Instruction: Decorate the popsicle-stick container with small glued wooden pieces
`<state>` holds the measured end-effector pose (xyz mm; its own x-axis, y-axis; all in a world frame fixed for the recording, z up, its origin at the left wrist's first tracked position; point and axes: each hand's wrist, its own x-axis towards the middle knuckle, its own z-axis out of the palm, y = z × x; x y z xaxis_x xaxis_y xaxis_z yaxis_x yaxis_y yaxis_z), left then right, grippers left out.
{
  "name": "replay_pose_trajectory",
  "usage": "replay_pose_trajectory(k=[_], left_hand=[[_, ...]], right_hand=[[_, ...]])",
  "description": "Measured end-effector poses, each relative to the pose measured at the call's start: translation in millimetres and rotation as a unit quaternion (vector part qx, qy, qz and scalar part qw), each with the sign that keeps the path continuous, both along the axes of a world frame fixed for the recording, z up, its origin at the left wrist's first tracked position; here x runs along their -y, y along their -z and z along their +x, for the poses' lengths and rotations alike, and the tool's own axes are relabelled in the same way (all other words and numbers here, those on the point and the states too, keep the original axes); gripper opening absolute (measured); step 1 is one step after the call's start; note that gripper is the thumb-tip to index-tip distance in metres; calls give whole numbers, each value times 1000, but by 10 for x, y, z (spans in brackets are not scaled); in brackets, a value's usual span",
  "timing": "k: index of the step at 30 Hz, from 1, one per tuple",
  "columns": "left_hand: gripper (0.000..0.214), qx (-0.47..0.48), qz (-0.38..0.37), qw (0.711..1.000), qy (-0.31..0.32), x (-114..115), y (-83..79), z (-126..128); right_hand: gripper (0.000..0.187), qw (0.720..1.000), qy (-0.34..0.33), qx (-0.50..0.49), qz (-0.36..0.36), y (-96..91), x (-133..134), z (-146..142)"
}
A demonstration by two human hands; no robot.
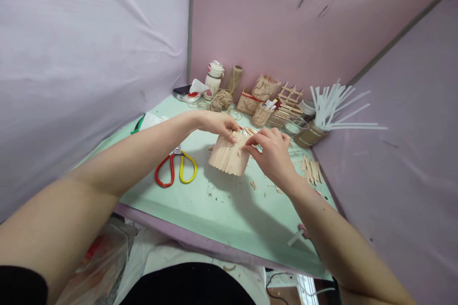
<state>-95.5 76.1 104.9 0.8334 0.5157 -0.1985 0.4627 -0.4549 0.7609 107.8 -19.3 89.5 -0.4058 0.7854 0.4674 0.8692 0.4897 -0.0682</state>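
Note:
A small box made of wooden craft sticks (229,156) stands on the pale green table (214,209) in front of me. My left hand (220,126) grips its top rim on the left, fingers curled over the edge. My right hand (274,152) pinches the box's top right edge with thumb and forefinger. Whether a loose stick is between those fingers is hard to make out.
Red and yellow scissors (175,167) lie left of the box. Loose sticks (312,170) and wood scraps lie to the right. At the back stand a twine ball (221,100), a pen cup (262,114), stick-built pieces (286,100) and a jar of white strips (315,131).

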Motion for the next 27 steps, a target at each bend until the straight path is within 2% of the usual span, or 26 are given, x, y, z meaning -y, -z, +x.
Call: replay_pose_trajectory(k=[15, 27], left_hand=[[38, -6, 31, 999, 5, 1, 4, -1], [33, 2, 22, 1000, 7, -12, 22, -18]], right_hand=[[18, 1000, 1, 22, 21, -16, 29, -27], [17, 999, 1, 26, 29, 7, 32, -34]])
